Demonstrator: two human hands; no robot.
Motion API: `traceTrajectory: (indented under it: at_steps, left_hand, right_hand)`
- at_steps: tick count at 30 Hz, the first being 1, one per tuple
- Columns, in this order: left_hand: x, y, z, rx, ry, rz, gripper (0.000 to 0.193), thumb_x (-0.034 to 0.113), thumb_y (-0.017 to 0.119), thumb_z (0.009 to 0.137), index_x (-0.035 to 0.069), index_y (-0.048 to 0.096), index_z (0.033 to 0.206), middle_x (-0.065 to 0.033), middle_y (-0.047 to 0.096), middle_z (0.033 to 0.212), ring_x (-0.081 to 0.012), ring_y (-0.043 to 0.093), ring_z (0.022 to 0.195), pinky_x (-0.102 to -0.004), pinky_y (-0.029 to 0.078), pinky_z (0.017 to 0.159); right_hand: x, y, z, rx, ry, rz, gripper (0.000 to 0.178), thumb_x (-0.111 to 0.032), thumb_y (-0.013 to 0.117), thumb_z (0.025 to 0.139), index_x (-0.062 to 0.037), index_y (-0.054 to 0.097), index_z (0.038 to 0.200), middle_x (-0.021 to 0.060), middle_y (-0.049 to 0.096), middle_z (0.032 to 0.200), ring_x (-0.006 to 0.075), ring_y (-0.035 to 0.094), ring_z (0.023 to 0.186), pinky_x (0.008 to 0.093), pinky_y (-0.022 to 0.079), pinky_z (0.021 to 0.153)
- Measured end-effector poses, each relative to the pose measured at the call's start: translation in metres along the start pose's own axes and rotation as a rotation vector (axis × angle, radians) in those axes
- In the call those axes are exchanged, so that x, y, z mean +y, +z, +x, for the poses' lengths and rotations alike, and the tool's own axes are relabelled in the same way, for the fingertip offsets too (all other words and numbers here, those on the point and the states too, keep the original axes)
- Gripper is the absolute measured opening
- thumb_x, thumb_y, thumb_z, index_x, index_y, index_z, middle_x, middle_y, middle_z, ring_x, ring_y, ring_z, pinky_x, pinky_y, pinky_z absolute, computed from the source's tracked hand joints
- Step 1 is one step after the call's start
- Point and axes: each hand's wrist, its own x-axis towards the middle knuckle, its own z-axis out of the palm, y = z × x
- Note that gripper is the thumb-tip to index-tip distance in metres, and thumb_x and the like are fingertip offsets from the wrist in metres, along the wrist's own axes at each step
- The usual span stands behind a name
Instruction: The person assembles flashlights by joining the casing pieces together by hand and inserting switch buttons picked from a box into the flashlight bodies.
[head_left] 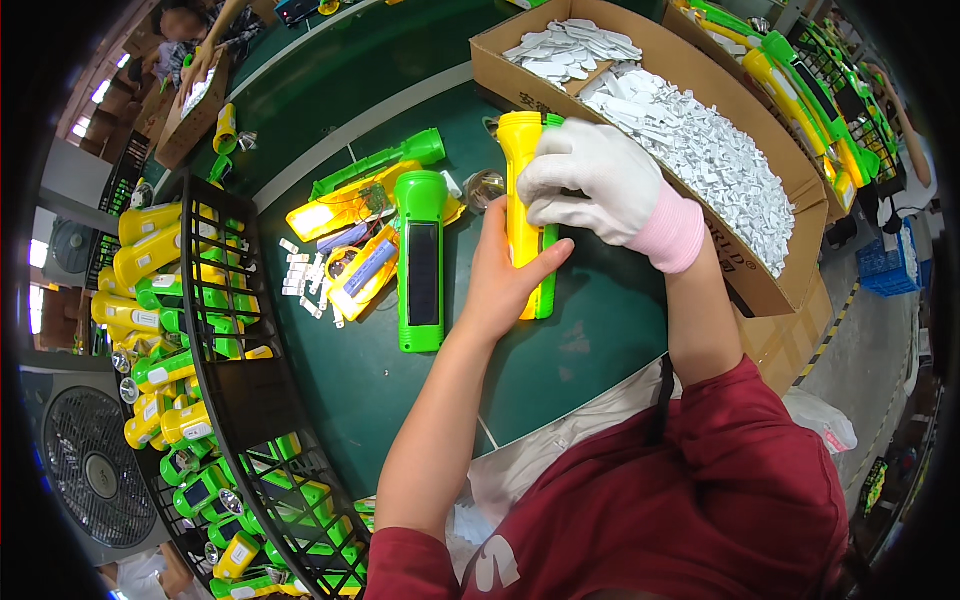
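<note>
A yellow-and-green flashlight body (521,235) stands lengthwise before me, its wide yellow head pointing away. My bare left hand (505,270) wraps round its lower part, thumb across the front. My right hand (595,185), in a white glove with a pink cuff, closes over its upper right side; the fingertips are partly hidden. Beside the head lies a shiny lamp reflector (485,188). Left of my left hand rests a green casing (422,200) with a dark solar panel. Further left are a yellow casing (325,215), a blue battery cell (370,265) and several small white pieces (303,282).
A black crate (235,385) of yellow and green flashlights stands at the left. On the right, a cardboard box (735,255) holds many small white plastic parts (690,120). A fan (100,470) sits far left. Other people work in the background.
</note>
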Motion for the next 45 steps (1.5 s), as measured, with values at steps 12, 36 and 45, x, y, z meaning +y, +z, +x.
traceTrajectory:
  at_steps: [12, 36, 45]
  left_hand:
    - [0.008, -0.002, -0.002, -0.102, -0.167, -0.232, 0.047, 0.039, 0.056, 0.086, 0.007, 0.039, 0.115, -0.0093, 0.055, 0.083, -0.0159, 0.057, 0.064, -0.0285, 0.048, 0.056]
    - [0.014, 0.003, -0.005, -0.282, -0.208, -0.389, 0.048, 0.04, 0.05, 0.085, 0.007, 0.037, 0.118, -0.0156, 0.056, 0.082, -0.0231, 0.058, 0.058, -0.0309, 0.048, 0.056]
    - [0.01, 0.003, -0.004, -0.204, -0.163, -0.453, 0.039, 0.026, 0.052, 0.09, 0.004, 0.038, 0.119, -0.0087, 0.054, 0.078, -0.0161, 0.056, 0.061, -0.0283, 0.049, 0.055]
  right_hand:
    - [-0.003, 0.011, -0.004, 0.315, 0.182, 0.27, 0.04, -0.027, 0.059, 0.078, -0.0027, 0.054, 0.109, 0.0145, 0.06, 0.101, 0.0294, 0.059, 0.09, 0.0349, 0.046, 0.083]
    - [-0.015, 0.018, 0.004, 0.349, 0.549, 0.763, 0.029, -0.026, 0.068, 0.073, 0.0013, 0.064, 0.081, 0.0058, 0.063, 0.069, 0.0093, 0.058, 0.064, 0.0235, 0.046, 0.061]
    - [-0.018, 0.031, 0.005, 0.394, 0.245, 0.191, 0.031, -0.03, 0.064, 0.076, -0.0049, 0.058, 0.093, 0.0112, 0.059, 0.094, 0.0276, 0.057, 0.091, 0.0324, 0.048, 0.071]
